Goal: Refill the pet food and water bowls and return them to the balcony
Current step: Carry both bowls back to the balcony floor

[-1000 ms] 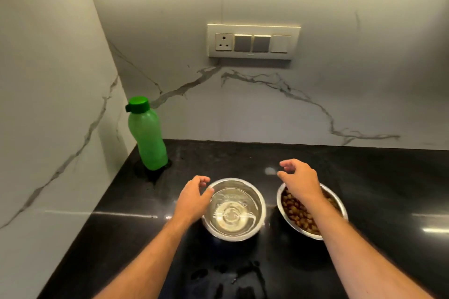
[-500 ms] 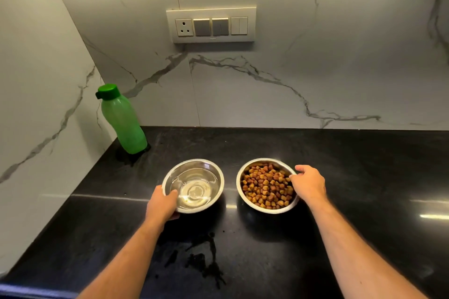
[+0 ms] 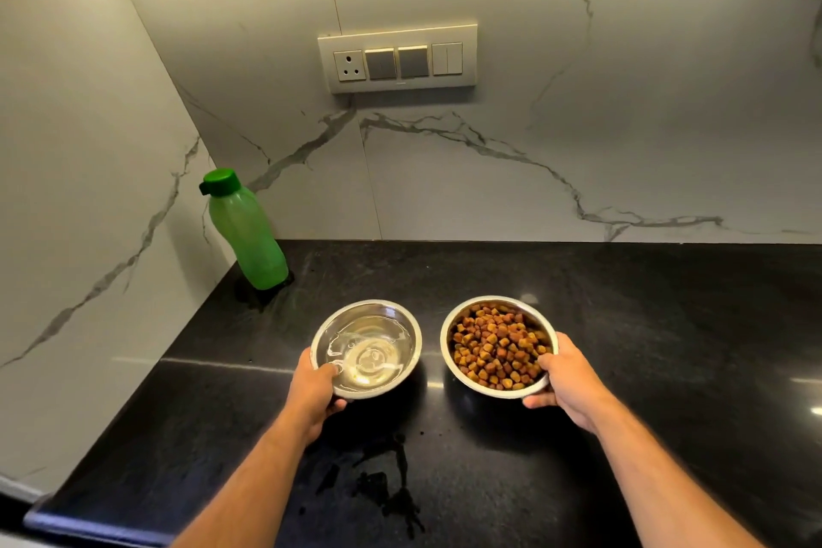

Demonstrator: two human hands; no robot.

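Note:
Two steel bowls are side by side just above the black counter [image 3: 622, 325]. The water bowl [image 3: 378, 325], with clear water in it, is on the left. My left hand [image 3: 313, 392] grips its near left rim, thumb inside. The food bowl [image 3: 453, 325], full of brown kibble [image 3: 496, 352], is on the right. My right hand [image 3: 565, 383] holds its near right rim, with fingers under the bowl. Both bowls look slightly raised, level and upright.
A green bottle [image 3: 249, 231] with its cap on stands in the back left corner against the marble wall. A switch panel [image 3: 398, 58] is on the back wall. Spilled water drops [image 3: 387, 481] lie on the counter in front of the bowls. The counter's left front edge is close.
My hands went from hovering over the bowls to gripping their rims. Both bowls have come slightly toward me and appear lifted; the view has pulled back.

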